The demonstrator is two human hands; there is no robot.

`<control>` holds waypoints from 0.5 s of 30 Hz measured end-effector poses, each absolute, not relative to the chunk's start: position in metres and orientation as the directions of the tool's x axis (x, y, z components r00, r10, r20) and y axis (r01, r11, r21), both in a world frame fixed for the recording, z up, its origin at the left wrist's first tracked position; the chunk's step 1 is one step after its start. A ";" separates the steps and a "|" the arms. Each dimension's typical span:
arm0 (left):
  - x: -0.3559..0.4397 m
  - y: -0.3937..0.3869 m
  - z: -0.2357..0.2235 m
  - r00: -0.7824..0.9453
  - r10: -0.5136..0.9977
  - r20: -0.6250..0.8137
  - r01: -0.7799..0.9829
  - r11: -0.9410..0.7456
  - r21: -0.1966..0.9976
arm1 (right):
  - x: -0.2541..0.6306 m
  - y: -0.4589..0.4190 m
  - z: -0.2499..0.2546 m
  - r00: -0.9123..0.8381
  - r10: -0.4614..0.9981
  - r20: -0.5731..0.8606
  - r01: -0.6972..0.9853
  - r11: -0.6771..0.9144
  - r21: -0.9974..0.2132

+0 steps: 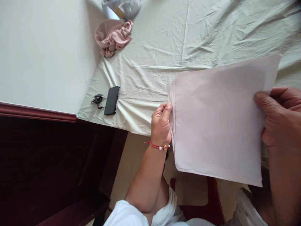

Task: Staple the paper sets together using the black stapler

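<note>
A stack of large pale paper sheets (218, 122) hangs between my hands, tilted over the front edge of the table. My left hand (161, 122), with a red beaded bracelet at the wrist, grips the stack's left edge, thumb on top. Several sheet edges show fanned slightly there. On the right side, my right hand (279, 116) pinches the paper with the thumb on its face; the other fingers are partly hidden behind. The top sheet looks blank.
A wrinkled pale cloth (150, 81) covers the table. At its left lie a black phone (112, 100) and keys (97, 99). Farther back are a pink bunched fabric item (114, 37) and a clear plastic bag (129, 8). A red stool (215, 201) stands below.
</note>
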State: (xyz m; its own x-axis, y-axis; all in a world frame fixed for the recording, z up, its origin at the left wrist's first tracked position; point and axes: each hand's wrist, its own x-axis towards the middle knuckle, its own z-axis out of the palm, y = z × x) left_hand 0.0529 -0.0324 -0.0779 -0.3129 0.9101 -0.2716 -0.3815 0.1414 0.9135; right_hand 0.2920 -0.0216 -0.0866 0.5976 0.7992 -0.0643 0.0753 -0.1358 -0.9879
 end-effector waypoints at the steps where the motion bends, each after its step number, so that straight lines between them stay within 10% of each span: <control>1: 0.053 -0.033 -0.078 -0.303 0.915 -0.266 -0.374 0.143 0.916 | 0.292 -0.022 -0.086 0.599 0.798 -0.063 0.077 -0.136 -0.988; 15: 0.055 -0.032 -0.079 -0.352 0.893 -0.279 -0.293 0.178 0.939 | 0.296 -0.026 -0.085 0.605 0.792 -0.075 0.105 -0.173 -0.979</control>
State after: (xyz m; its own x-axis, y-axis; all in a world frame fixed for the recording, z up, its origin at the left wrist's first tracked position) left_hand 0.0548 -0.0316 -0.0793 -0.3518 0.8934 -0.2794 -0.2931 0.1784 0.9393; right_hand 0.2958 -0.0257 -0.0851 0.6053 0.7924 -0.0751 0.1048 -0.1729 -0.9793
